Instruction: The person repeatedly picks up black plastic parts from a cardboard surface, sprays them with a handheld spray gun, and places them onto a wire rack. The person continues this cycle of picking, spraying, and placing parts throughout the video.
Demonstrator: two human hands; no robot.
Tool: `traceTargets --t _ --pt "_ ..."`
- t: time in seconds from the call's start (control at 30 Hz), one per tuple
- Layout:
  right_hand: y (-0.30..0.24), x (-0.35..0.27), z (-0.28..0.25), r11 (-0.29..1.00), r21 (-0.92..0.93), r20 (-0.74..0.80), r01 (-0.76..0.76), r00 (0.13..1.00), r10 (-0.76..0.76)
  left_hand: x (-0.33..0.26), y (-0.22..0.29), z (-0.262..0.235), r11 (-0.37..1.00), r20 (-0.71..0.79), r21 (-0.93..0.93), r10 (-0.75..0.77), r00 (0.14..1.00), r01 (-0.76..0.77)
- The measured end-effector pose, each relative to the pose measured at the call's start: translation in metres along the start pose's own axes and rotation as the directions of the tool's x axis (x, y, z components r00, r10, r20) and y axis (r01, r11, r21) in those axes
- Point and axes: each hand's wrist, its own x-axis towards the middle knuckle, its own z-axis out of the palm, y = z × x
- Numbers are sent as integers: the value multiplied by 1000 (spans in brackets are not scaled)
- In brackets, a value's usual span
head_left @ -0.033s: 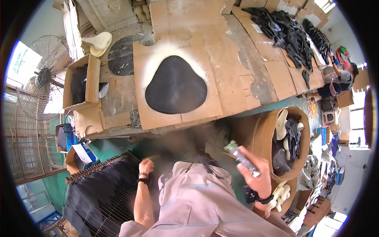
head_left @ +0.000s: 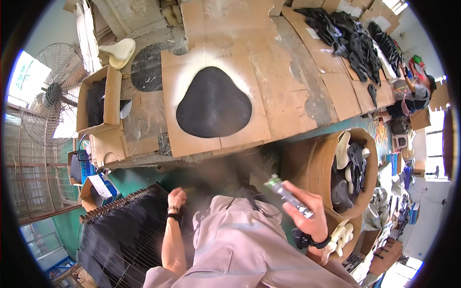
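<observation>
In my right hand (head_left: pixel 307 211), fingers wrapped round it, is a slim grey can-like cylinder (head_left: pixel 290 198) with a green end, tilted up and to the left. My left hand (head_left: pixel 176 198) is closed beside the wire rack (head_left: pixel 158 189); what it holds, if anything, does not show. Dark fabric pieces (head_left: pixel 120 235) hang over that rack. Ahead of both hands, a rounded triangular black piece (head_left: pixel 213 103) lies flat on a cardboard sheet (head_left: pixel 192 146), which has a whitish coating around the piece's upper edges.
Dark pieces fill an open box (head_left: pixel 117 98) at the table's left, near pale saddle shapes (head_left: pixel 122 50) and a large fan (head_left: pixel 53 91). A big carton (head_left: pixel 307 163) of saddle parts stands at right. Black parts (head_left: pixel 345 41) cover the far right table; another person (head_left: pixel 418 93) works there.
My right hand has shifted slightly left with the grey cylinder. My left hand has moved up a little. The black piece stays put on its cardboard.
</observation>
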Motion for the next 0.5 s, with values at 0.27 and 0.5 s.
traceTargets --t 0.27,0.5 --pt "4 -5 -9 994 -22 -189 -108 977 102 89 176 95 822 -138 353 518 844 -447" --pt "10 -32 -18 986 -14 -248 -167 956 158 126 245 165 558 -314 826 580 752 -85"
